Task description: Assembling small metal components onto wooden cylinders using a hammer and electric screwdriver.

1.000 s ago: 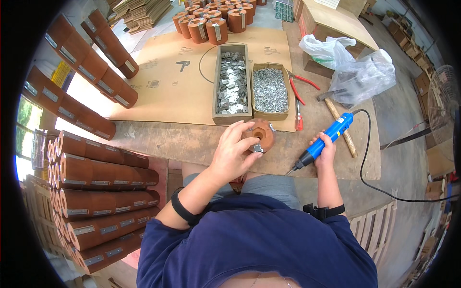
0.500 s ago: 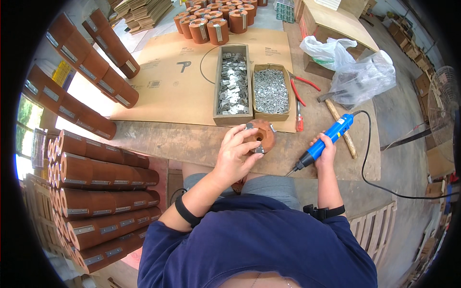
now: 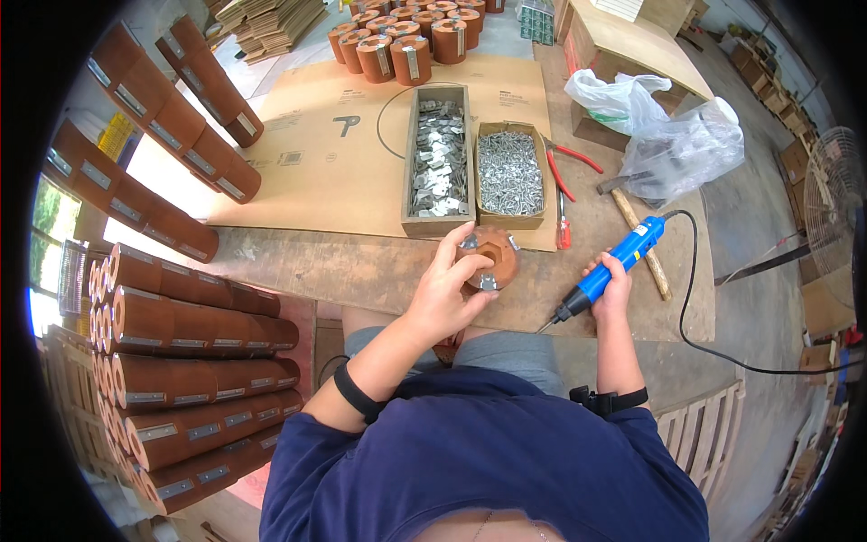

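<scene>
At the bench's near edge stands a short reddish-brown wooden cylinder, with an angular hole in its top and several small metal plates around its rim. My left hand grips it from the left, the index finger at its far side and the thumb by the near plate. My right hand is closed around a blue electric screwdriver. The tool's bit points down and left, apart from the cylinder, and a black cable runs off its back end.
Beyond the cylinder are a long wooden box of metal plates and a carton of screws. Red-handled pliers, a hammer and plastic bags lie right. Stacked brown cylinders rise at left; more cylinders stand at the back.
The fingers of my left hand have drawn back off the cylinder's top to its left side, uncovering the hole and the near plate. My right hand and the screwdriver have barely moved.
</scene>
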`<state>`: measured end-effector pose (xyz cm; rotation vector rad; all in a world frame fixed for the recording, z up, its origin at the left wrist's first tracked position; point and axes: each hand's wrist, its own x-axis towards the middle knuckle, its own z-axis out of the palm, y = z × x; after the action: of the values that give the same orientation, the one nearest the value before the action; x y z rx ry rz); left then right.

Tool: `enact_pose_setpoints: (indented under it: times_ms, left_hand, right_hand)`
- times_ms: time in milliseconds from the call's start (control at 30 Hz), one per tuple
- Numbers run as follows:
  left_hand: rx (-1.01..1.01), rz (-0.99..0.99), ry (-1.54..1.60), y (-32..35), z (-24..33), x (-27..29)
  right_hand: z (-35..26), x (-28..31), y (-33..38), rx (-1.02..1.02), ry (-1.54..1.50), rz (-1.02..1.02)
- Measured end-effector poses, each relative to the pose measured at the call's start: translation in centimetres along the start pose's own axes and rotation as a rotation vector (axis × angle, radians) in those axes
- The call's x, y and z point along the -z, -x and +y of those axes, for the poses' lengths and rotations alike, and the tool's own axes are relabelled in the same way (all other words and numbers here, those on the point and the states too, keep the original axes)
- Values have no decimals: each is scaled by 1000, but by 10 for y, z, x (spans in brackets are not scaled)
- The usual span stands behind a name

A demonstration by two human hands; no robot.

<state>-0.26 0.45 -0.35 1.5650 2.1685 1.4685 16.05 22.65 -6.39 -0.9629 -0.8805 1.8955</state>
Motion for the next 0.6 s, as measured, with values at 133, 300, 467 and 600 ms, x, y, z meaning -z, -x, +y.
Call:
enact_pose_setpoints:
  times_ms: [133,300,467,600]
  left_hand:
    - [-51,43,-27,1,-3,-5]
    - [75,106,-75,2,14,-5]
    - [29,76,-13,4,7,1]
    - [6,70,69,7,1,-1]
  right_hand:
    - [0,1,-1,-3,-3,2]
    - [0,1,-1,-3,0,3]
    - [0,1,0,-1,-6,-4]
    - [0,0,0,-5,0,-6]
